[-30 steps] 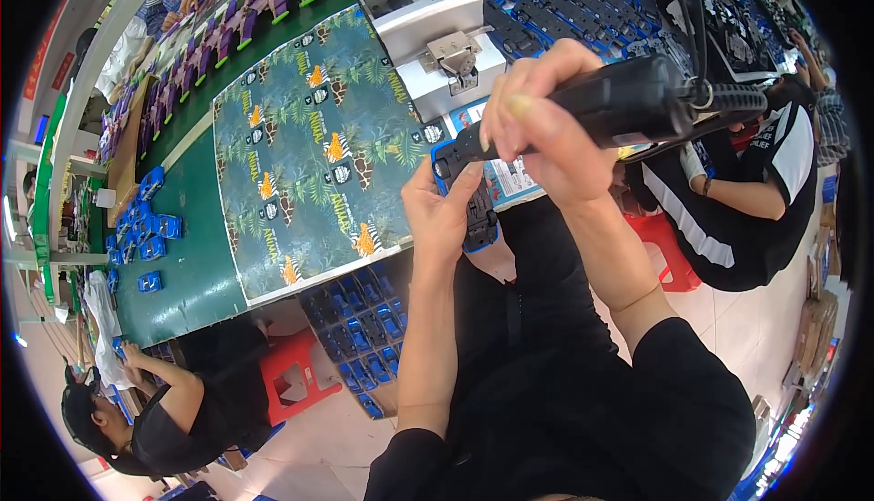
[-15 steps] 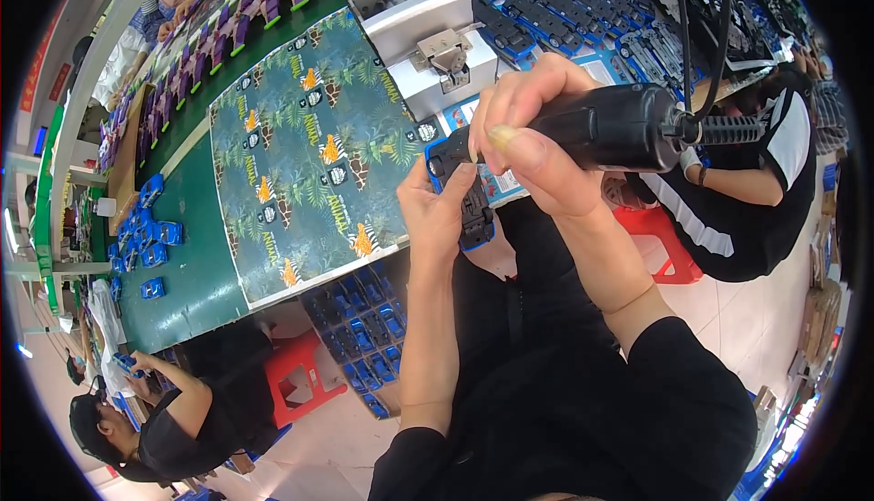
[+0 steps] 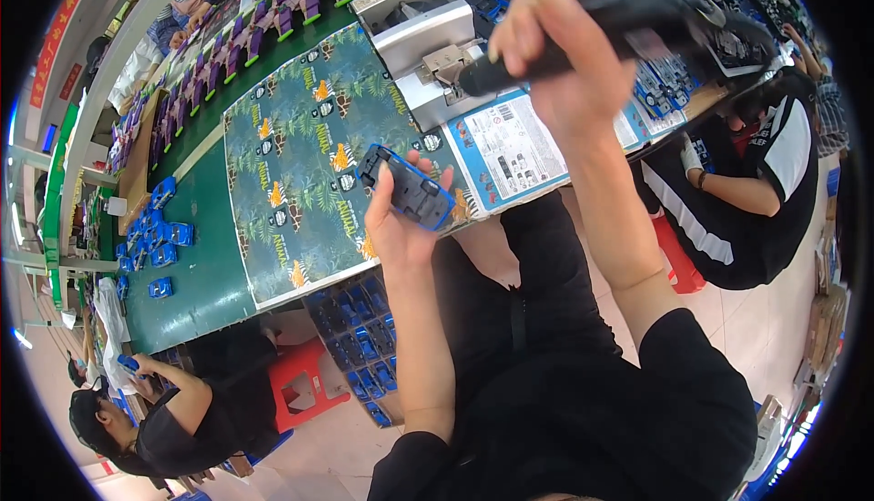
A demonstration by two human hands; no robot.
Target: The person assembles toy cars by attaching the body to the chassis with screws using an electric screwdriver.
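Note:
My left hand (image 3: pixel 401 232) holds a blue toy car (image 3: pixel 421 199) with its black underside turned up, just above the near edge of the table. Raised above the table, my right hand (image 3: pixel 587 78) is wrapped round a black electric screwdriver (image 3: pixel 637 23), which is smeared by motion. The screwdriver's tip points left and overlaps the front of a grey metal box (image 3: pixel 421 41), which looks like a screw feeder; whether they touch I cannot tell.
A sheet with jungle animals (image 3: pixel 305 173) and a white-and-blue printed sheet (image 3: pixel 514 155) cover the tabletop. Several blue car parts (image 3: pixel 162 242) lie at left, purple-and-green toys (image 3: pixel 241 50) behind. Below stands a box of cars (image 3: pixel 369 355). People sit left (image 3: pixel 191 414) and right (image 3: pixel 760 196).
My right hand has lifted the screwdriver off the car and swung its tip to the metal box. My left hand has moved slightly left and down, tilting the car.

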